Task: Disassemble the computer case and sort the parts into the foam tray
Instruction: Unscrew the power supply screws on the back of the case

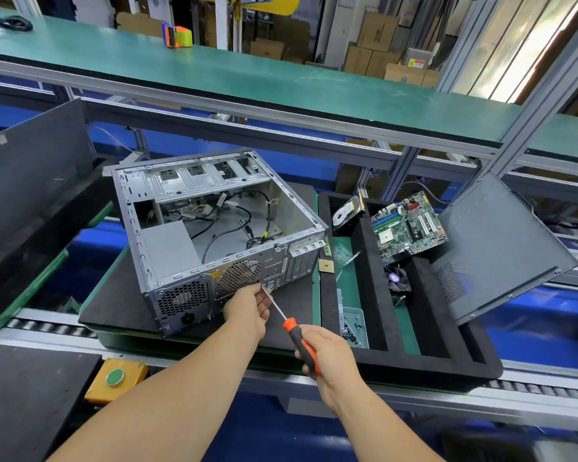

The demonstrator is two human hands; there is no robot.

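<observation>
mostly, the computer case (214,235) fills the middle of the frame, lying open side up on a dark mat (114,305). it looks a stiff, heavy sheet-metal box with thin edges, best held by its frame rails, not by the loose cables inside. right of it sits the foam tray (374,261), soft and black, holding the motherboard (407,228), fragile and best taken by its edges, a hard drive (347,211), a fan (397,278) and small screws (352,331). a side panel (501,248) leans at the tray's right. the left hand (247,311) is at the case's rear wall, fingertips pinching the tip of the screwdriver (294,335) against it, probably at a screw. the right hand (331,355) is curled round the orange handle. underneath runs a roller conveyor (47,328); a green shelf (214,68) crosses the upper frame, cardboard boxes (377,38) behind.
</observation>
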